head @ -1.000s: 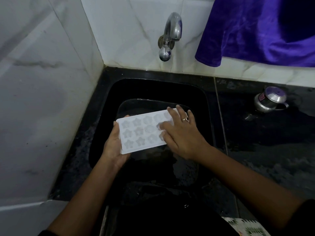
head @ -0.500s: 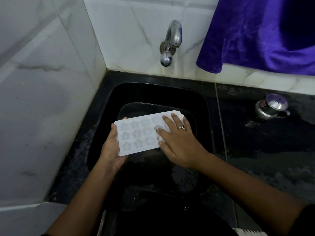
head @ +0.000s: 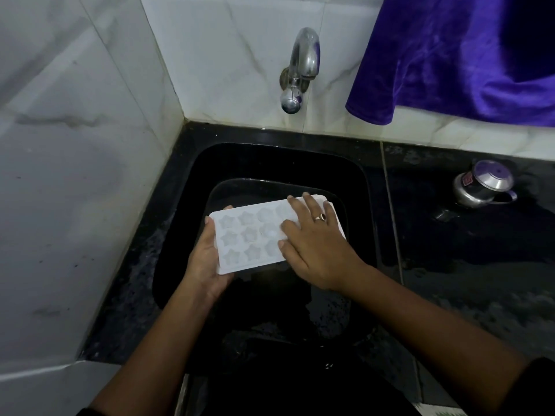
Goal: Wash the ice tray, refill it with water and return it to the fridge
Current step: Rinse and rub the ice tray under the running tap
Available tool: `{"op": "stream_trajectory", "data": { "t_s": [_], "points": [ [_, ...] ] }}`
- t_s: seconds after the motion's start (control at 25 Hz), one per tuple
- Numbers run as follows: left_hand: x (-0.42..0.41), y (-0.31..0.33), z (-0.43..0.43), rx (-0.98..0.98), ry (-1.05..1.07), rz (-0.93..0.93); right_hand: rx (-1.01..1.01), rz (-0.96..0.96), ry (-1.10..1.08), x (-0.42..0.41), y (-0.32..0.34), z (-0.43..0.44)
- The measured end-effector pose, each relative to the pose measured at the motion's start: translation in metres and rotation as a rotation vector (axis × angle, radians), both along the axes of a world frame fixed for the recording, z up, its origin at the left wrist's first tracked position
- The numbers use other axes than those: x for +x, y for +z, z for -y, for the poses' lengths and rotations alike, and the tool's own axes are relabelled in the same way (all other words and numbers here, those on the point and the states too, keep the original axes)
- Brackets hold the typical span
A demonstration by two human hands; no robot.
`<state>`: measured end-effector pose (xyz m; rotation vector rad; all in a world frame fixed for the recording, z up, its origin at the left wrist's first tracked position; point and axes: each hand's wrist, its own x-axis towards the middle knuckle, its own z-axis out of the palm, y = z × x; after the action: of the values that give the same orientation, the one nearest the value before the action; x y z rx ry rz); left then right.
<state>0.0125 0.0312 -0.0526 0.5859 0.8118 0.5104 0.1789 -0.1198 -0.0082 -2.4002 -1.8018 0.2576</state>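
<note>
A white ice tray (head: 246,235) with star-shaped and round cells is held level over the black sink (head: 354,175). My left hand (head: 205,259) grips its left end from underneath, thumb along the edge. My right hand (head: 312,244) lies flat on the tray's right half with straight fingers, a ring on one finger, covering several cells. The steel tap (head: 300,67) sticks out of the tiled wall above the sink; no water runs from it.
A purple cloth (head: 456,55) hangs at the upper right. A small steel pot with a lid (head: 483,184) stands on the wet black counter (head: 480,265) right of the sink. White marble tiles (head: 75,175) close off the left side and back.
My right hand has slid a little along the tray's top toward its far right end. The tray and left hand stay over the sink; the camera has tilted slightly.
</note>
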Motion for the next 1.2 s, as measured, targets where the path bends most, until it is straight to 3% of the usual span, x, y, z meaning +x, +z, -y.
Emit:
{"op": "stream_trajectory", "data": {
  "t_s": [0.2,1.2],
  "points": [
    [-0.016,0.001,-0.017,-0.008,0.059,0.033,-0.019,0.001,0.007,0.026,-0.003,0.029],
    [-0.004,0.003,-0.009,-0.049,0.019,0.063,0.005,-0.019,-0.061,0.034,-0.002,0.004]
  ]
}}
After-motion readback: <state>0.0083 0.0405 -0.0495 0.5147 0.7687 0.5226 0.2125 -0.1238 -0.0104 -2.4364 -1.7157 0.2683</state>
